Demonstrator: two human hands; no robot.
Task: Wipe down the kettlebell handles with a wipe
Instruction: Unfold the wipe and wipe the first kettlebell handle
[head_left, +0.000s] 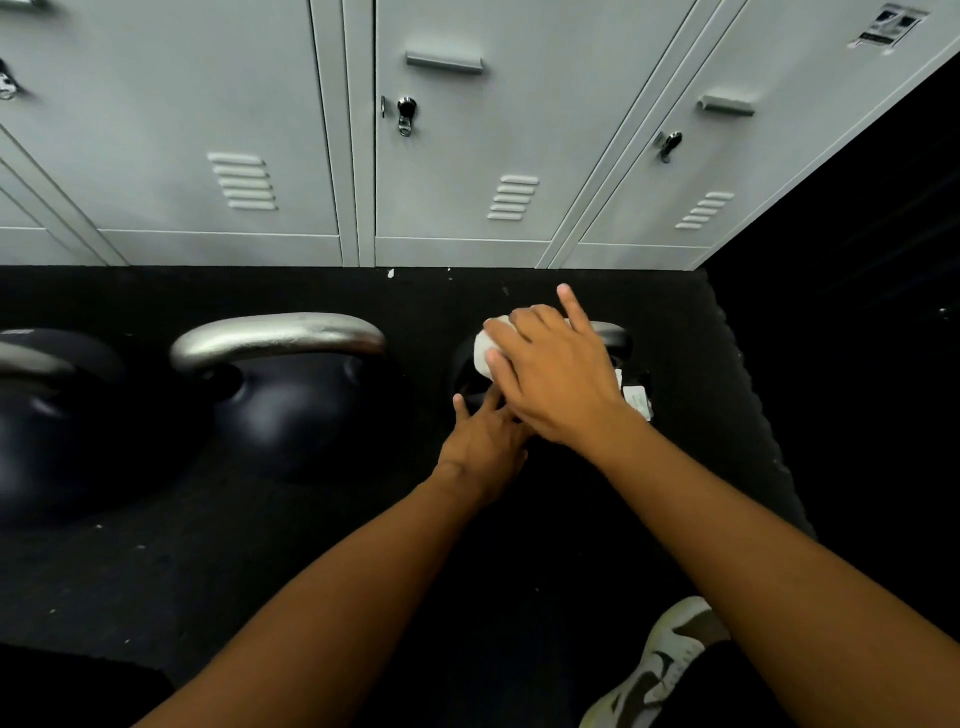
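The right hand (556, 374) presses a white wipe (485, 351) onto the handle (610, 332) of the rightmost kettlebell (467, 382). Its fingers curl over the wipe and the bar, with the forefinger stretched out past it. Only the end of that handle shows beyond the fingers.

The left hand (483, 441) lies just under the right fingers, on the dark ball of the same kettlebell. Its fingers look fairly straight, holding nothing, though their tips are hidden. It seems to steady the weight.

Well to the left of both hands stand the middle kettlebell (306, 410) and the leftmost kettlebell (52, 415) on the black floor (208, 571), with no fingers on their bars.

I judge that one handle is being wiped. Whether the other two are done cannot be told, so this bar, and perhaps those, are left.
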